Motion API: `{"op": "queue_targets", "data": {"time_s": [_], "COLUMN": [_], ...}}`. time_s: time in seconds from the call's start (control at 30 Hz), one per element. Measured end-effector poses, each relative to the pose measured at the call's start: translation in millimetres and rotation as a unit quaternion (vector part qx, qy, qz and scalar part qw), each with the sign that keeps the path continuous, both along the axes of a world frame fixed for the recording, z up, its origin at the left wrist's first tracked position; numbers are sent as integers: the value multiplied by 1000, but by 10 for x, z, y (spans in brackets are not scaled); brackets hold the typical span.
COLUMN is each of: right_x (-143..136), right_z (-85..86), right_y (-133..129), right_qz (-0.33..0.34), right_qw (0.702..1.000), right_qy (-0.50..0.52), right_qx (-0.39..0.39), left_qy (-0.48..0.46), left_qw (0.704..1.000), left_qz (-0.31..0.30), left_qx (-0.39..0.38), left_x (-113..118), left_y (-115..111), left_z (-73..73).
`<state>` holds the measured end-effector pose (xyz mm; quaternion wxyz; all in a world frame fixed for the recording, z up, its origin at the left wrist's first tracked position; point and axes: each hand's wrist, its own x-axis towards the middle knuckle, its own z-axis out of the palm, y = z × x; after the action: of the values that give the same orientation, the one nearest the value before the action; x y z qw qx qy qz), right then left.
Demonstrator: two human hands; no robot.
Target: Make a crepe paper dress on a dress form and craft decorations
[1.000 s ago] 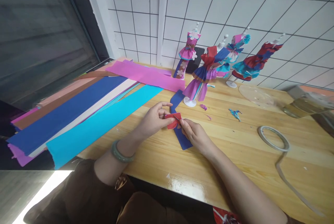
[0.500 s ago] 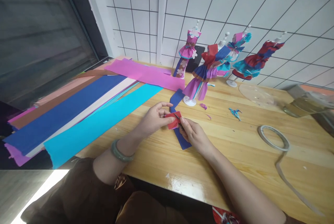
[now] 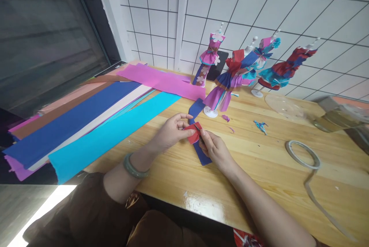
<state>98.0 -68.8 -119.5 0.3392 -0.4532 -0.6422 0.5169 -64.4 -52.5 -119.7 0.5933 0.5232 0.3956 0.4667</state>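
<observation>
Between thumb and fingers, my left hand [image 3: 175, 130] pinches a small folded piece of red crepe paper [image 3: 193, 136]. My right hand [image 3: 215, 147] is closed on small scissors [image 3: 196, 126]; a thin dark blade lies across the upper part of the red paper, and the handles are mostly covered by my fingers. Beneath both hands a blue crepe paper strip [image 3: 203, 154] rests on the table. Just beyond stands a mini dress form [image 3: 230, 76] in a red, blue and pink paper dress.
Long crepe paper strips [image 3: 115, 131] in several colours spread over the left side. More dressed forms [image 3: 292, 66] and a phone [image 3: 218, 66] stand by the tiled wall. To the right lie paper scraps [image 3: 261, 126], a tape roll [image 3: 303, 154] with a loose tail, and a glass cup [image 3: 331, 120].
The view has shifted slightly. My hands keep their grip on the red paper and scissors, with the paper turned a little and the blade still across it.
</observation>
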Motion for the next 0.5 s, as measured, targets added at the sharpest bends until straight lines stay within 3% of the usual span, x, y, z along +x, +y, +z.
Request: {"op": "queue_targets", "data": {"time_s": [0.5], "right_x": [9], "right_z": [-35], "right_y": [2], "right_qz": [-7], "right_qw": [1000], "right_qy": [-4], "right_qx": [9], "left_qy": [5], "left_qw": [1000], "left_qz": [-2], "left_qx": [7], "left_x": [-25], "left_y": [-3], "left_z": [36]}}
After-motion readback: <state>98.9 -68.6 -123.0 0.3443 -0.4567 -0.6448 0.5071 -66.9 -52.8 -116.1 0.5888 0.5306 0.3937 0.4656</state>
